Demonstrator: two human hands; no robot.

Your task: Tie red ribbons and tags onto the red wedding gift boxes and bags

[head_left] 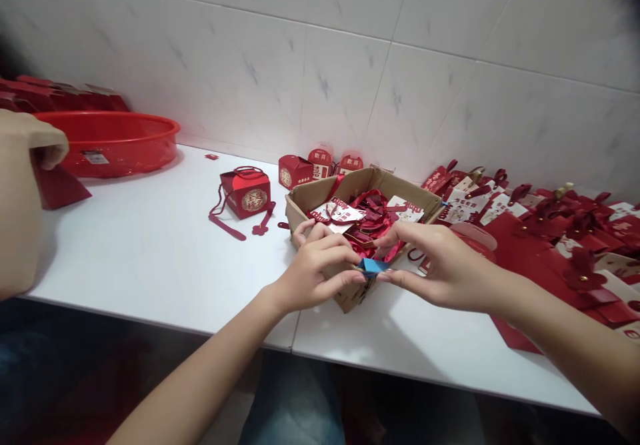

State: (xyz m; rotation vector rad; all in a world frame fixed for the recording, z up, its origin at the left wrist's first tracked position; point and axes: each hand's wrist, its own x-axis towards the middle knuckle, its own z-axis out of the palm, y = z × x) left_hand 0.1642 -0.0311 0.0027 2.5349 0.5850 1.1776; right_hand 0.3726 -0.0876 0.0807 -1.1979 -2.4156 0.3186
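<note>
A small folded blue piece (374, 267) is pinched between both hands above the near edge of a cardboard box. My left hand (323, 265) grips its left end with thumb and fingers. At its right end, the thumb and fingers of my right hand (420, 261) are closed on it. The cardboard box (313, 195) holds dark red ribbons (373, 211) and white-and-red tags (337, 211). Left of the box stands a red gift box (245, 191) with a cord and a flower-shaped tab.
Small red boxes (295, 171) stand behind the cardboard box. Many red bags and tags (530, 231) crowd the right side. A red basin (120, 145) is at the left, beside another person's sleeve (23, 198) and hand. A tiled wall backs the white table (165, 251).
</note>
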